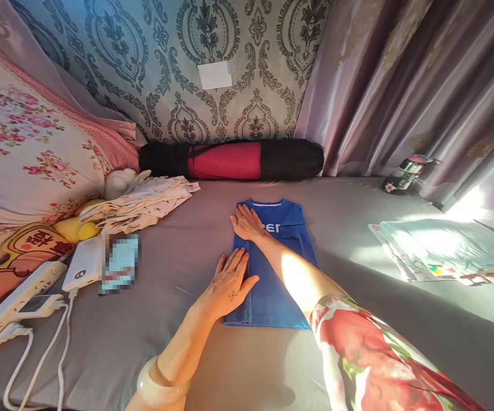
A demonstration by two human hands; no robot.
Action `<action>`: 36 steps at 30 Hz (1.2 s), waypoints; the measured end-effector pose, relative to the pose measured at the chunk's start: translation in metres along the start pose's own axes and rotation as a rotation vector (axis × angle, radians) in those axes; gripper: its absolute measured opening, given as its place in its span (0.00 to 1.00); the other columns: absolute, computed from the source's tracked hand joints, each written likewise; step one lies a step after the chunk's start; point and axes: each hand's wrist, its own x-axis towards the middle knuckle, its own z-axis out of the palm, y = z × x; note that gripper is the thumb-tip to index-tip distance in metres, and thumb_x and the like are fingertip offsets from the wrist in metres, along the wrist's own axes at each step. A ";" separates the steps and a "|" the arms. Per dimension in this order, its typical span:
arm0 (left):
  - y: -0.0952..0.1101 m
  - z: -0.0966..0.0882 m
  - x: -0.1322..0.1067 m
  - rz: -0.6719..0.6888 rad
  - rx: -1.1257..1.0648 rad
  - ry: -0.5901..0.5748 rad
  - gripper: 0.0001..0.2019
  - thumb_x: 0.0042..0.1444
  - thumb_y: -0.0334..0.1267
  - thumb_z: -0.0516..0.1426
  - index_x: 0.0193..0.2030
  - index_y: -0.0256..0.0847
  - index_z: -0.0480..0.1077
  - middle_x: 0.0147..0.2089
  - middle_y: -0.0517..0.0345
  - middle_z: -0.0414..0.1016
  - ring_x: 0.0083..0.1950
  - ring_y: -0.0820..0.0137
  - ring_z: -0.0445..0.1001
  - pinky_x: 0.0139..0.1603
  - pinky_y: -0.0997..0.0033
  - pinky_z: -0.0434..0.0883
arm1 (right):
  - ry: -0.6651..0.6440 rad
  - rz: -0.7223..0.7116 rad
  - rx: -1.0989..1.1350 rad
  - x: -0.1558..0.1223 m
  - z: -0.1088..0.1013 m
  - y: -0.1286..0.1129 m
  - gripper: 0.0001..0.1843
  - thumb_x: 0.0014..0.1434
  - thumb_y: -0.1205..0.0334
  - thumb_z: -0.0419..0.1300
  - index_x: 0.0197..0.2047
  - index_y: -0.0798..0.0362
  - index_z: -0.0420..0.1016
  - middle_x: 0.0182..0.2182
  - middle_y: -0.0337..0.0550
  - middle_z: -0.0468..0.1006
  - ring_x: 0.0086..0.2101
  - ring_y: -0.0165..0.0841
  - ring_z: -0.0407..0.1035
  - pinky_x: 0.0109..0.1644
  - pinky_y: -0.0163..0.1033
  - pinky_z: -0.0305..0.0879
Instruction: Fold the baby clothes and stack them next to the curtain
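Note:
A blue T-shirt (pixel 283 274) with white lettering lies flat on the grey bed sheet, its neckline toward the wall and its left side folded inward. My left hand (pixel 229 283) rests on the shirt's lower left edge, fingers stretched out. Farther up, my right hand (pixel 247 221) lies flat near the shirt's left shoulder, beside the lettering. Neither hand grips anything. My right forearm crosses the shirt and hides part of its print and right side.
A black and pink rolled bag (pixel 225 160) lies along the wall. Folded cloths (pixel 144 202), a white power bank (pixel 83 264) and a power strip (pixel 19 311) with cables are at left. At right are a pale folded garment (pixel 448 251) and a flask (pixel 407 174).

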 end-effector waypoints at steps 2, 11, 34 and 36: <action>0.001 -0.003 0.000 -0.012 -0.001 -0.011 0.31 0.70 0.55 0.40 0.70 0.36 0.56 0.74 0.40 0.54 0.75 0.56 0.52 0.73 0.44 0.52 | 0.012 -0.001 0.061 0.001 -0.006 0.001 0.31 0.73 0.54 0.35 0.71 0.59 0.58 0.71 0.49 0.53 0.71 0.38 0.42 0.73 0.47 0.39; 0.007 -0.010 0.000 -0.012 -0.027 0.016 0.30 0.70 0.54 0.39 0.69 0.36 0.57 0.73 0.42 0.55 0.75 0.60 0.51 0.74 0.48 0.52 | 0.154 0.119 0.017 -0.040 -0.056 0.057 0.29 0.71 0.60 0.40 0.71 0.58 0.57 0.71 0.51 0.53 0.70 0.42 0.43 0.72 0.54 0.40; 0.014 -0.003 0.001 0.026 0.051 -0.070 0.31 0.70 0.53 0.41 0.71 0.34 0.55 0.76 0.42 0.47 0.76 0.58 0.48 0.74 0.51 0.50 | 0.080 0.163 0.069 -0.089 -0.047 0.063 0.33 0.70 0.48 0.42 0.72 0.54 0.54 0.72 0.51 0.49 0.71 0.43 0.41 0.72 0.58 0.41; 0.017 -0.003 -0.001 -0.015 0.071 -0.015 0.31 0.69 0.53 0.42 0.70 0.33 0.56 0.75 0.38 0.49 0.75 0.54 0.52 0.72 0.50 0.55 | 0.204 0.158 0.108 -0.106 -0.056 0.072 0.29 0.69 0.56 0.46 0.69 0.57 0.60 0.68 0.53 0.60 0.67 0.40 0.52 0.70 0.48 0.50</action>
